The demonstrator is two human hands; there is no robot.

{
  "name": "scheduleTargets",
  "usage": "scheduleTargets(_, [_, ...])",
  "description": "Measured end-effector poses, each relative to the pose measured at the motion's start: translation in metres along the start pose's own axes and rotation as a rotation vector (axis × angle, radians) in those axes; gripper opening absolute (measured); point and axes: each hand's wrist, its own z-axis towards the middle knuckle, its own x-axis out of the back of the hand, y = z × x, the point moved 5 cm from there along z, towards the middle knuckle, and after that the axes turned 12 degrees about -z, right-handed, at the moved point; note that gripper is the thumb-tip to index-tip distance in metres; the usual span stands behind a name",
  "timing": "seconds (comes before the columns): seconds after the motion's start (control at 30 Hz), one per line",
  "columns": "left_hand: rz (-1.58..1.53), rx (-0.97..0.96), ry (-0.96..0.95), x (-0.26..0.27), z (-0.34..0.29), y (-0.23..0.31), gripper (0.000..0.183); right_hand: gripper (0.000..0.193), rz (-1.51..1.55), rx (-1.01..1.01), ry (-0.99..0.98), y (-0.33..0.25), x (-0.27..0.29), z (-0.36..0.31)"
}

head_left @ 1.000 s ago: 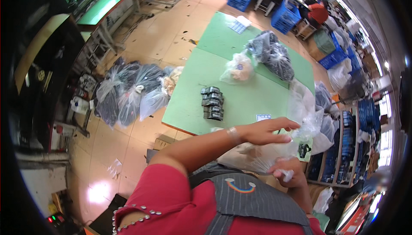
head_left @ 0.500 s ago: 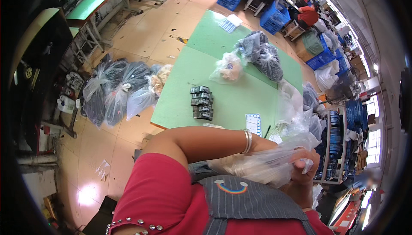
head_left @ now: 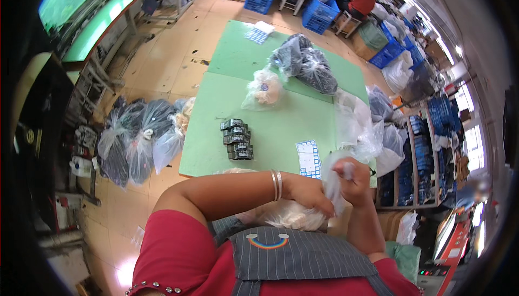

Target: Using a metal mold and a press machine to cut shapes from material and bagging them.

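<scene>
Close to my apron, at the table's near edge, a clear plastic bag (head_left: 296, 216) with pale, cream-coloured contents is gathered up. My left hand (head_left: 311, 193) closes round its bunched neck, just above the filled part. Higher and to the right, my right hand (head_left: 354, 181) grips the loose, twisted end of the same bag in a fist. Just beyond my hands, a blue-and-white sheet (head_left: 308, 158) lies on the green table (head_left: 275, 128). Left of it sits a stack of black bundles (head_left: 237, 140). My forearms hide part of the bag.
Farther back on the table are a small tied bag of pale items (head_left: 265, 88), bags of dark items (head_left: 305, 64) and another sheet (head_left: 257, 35). Filled bags (head_left: 143, 139) stand on the floor at left. A shelf of dark blue goods (head_left: 419, 155) is at right. People sit among blue crates beyond.
My right hand has moved left and up, drawing the bag's end into a narrow twist. My left hand, hidden behind plastic before, now shows at the neck. The whole view has shifted somewhat.
</scene>
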Motion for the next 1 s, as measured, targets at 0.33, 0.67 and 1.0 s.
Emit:
scheduleTargets(0.33, [0.838, -0.524, 0.691, 0.024, -0.104, -0.022, 0.029, 0.045, 0.134, -0.22, -0.333, 0.13, -0.091, 0.13])
scheduleTargets(0.67, [-0.541, 0.156, 1.464, -0.068, -0.189, -0.265, 0.045, 0.106, -0.213, -0.125, 0.045, 0.266, -0.295, 0.31])
scheduleTargets(1.0, [-0.13, -0.054, 1.333, -0.006, -0.165, -0.244, 0.039, 0.029, -0.186, -0.38, -0.253, 0.337, -0.291, 0.225])
